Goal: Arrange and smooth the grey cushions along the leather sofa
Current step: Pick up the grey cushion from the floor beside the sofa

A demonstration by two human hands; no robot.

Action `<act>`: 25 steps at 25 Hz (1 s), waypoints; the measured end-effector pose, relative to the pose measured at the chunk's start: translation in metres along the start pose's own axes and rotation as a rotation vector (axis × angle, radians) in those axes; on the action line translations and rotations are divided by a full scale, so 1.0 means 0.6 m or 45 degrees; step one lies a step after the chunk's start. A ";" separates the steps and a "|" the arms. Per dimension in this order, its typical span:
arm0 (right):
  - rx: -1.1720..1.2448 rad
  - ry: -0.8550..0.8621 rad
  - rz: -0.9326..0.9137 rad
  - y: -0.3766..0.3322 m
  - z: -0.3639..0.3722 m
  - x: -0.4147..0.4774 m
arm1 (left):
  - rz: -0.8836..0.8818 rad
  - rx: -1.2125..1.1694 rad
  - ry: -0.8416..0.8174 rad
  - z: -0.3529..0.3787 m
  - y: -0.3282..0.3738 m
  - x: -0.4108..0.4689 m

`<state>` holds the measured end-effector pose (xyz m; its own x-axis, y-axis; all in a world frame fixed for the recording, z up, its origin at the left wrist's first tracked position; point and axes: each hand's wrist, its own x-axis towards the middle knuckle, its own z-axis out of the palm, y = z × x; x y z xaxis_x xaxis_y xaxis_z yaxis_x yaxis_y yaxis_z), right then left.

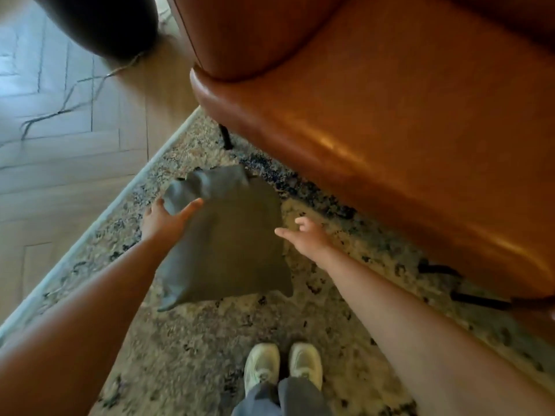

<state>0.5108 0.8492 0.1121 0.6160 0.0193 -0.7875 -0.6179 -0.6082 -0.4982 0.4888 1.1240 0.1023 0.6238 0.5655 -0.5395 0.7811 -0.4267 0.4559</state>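
Observation:
A grey cushion (228,235) hangs above the patterned rug, in front of the brown leather sofa (390,115). My left hand (163,217) grips the cushion's upper left corner, thumb on top and fingers hidden behind the fabric. My right hand (303,235) is at the cushion's right edge with its fingers spread and relaxed, holding nothing; whether it touches the cushion is unclear. The sofa seat shown is bare leather.
The speckled rug (210,340) lies under the sofa and my feet (282,367). Wooden floor (60,163) with a loose cable (75,100) is at the left. A dark rounded object (102,22) stands at the top left. Black sofa legs (226,138) rest on the rug.

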 end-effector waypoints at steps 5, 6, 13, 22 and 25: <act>0.068 0.022 0.062 0.017 0.076 0.155 | -0.115 -0.087 -0.054 0.081 -0.068 0.125; 0.139 0.018 0.068 0.019 0.087 0.179 | -0.161 -0.149 -0.044 0.090 -0.076 0.139; 0.628 -0.251 0.143 0.032 0.151 0.239 | -0.403 -0.475 0.012 0.116 -0.118 0.155; 0.790 -0.080 -0.053 -0.018 0.020 0.014 | -0.300 -0.670 -0.062 -0.020 -0.051 -0.048; 0.864 -0.089 -0.040 -0.038 -0.052 -0.109 | -0.160 -0.644 0.000 -0.094 0.025 -0.137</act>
<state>0.4997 0.8368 0.1863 0.6198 0.0942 -0.7791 -0.7838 0.0256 -0.6205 0.4475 1.1110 0.1933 0.5261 0.5907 -0.6118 0.7388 0.0389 0.6728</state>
